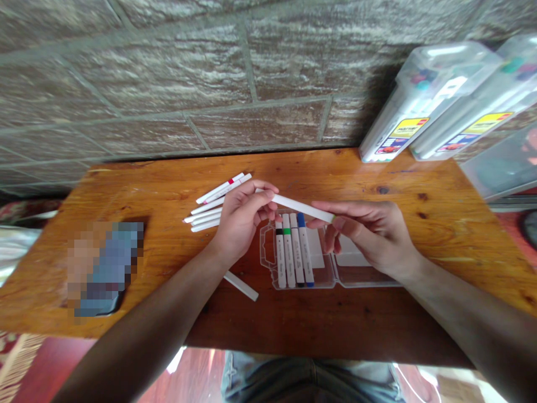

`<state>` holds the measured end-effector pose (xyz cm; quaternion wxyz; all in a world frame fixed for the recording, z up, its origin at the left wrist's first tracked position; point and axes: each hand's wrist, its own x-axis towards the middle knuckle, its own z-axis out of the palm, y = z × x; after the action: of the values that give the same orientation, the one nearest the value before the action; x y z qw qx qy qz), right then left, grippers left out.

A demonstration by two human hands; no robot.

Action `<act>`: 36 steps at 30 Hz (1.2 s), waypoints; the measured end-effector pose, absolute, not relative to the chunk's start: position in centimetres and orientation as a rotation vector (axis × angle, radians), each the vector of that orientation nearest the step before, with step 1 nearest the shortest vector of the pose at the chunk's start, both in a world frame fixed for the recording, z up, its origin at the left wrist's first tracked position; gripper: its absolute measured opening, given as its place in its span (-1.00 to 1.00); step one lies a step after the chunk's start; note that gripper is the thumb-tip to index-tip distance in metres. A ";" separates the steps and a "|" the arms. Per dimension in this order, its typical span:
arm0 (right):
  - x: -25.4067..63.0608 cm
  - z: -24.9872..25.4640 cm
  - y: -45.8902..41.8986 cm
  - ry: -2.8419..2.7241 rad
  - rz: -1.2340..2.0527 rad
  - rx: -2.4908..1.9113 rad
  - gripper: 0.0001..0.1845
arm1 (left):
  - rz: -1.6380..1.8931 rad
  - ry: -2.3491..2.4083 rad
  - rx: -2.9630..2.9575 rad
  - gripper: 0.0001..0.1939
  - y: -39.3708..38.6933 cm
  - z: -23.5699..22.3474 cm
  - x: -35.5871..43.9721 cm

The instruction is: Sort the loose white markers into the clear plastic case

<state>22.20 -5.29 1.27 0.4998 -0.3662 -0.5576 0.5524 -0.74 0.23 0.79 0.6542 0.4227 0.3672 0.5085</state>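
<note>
A white marker [302, 207] is stretched between my two hands above the table. My left hand [243, 215] pinches its left end, while the thumb and fingers of my right hand [369, 232] close on its right end, where a bit of green shows. Below lies an open clear plastic case [335, 274]. Several white markers [297, 252] stand side by side in its left half, with black, green and blue bands or caps. Beyond my left hand is a loose pile of white markers [210, 212], partly covered by it. Another white marker [243, 286] lies near my left forearm.
A phone [113, 268], partly pixelated, lies at the table's left. Two tall clear marker boxes [394, 129] with yellow labels stand at the back right against the brick wall [168, 84]. The wooden table [314, 324] ends just before my lap.
</note>
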 end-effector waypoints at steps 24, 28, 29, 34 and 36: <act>22.2 1.2 -4.8 -1.159 1.489 -0.849 -0.75 | 1.126 0.859 0.953 -0.89 0.3 1.3 -0.6; 22.2 1.5 -4.7 -1.075 1.558 -0.831 -0.75 | 1.133 0.849 0.942 -0.88 0.3 1.2 -0.7; 22.1 1.6 -4.6 -1.044 1.567 -0.836 -0.75 | 1.137 0.844 0.942 -0.86 0.4 1.1 -0.7; 22.1 1.8 -3.9 -0.903 1.549 -0.882 -0.79 | 1.145 0.796 0.960 -0.81 0.3 0.9 -0.9; 22.2 1.7 -3.7 -0.863 1.545 -0.908 -0.80 | 1.143 0.769 0.964 -0.81 0.2 1.0 -0.9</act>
<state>22.19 -3.67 1.69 0.5450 -0.3827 -0.3638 0.6513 -0.91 0.22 0.96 0.6670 0.4271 0.3408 0.5065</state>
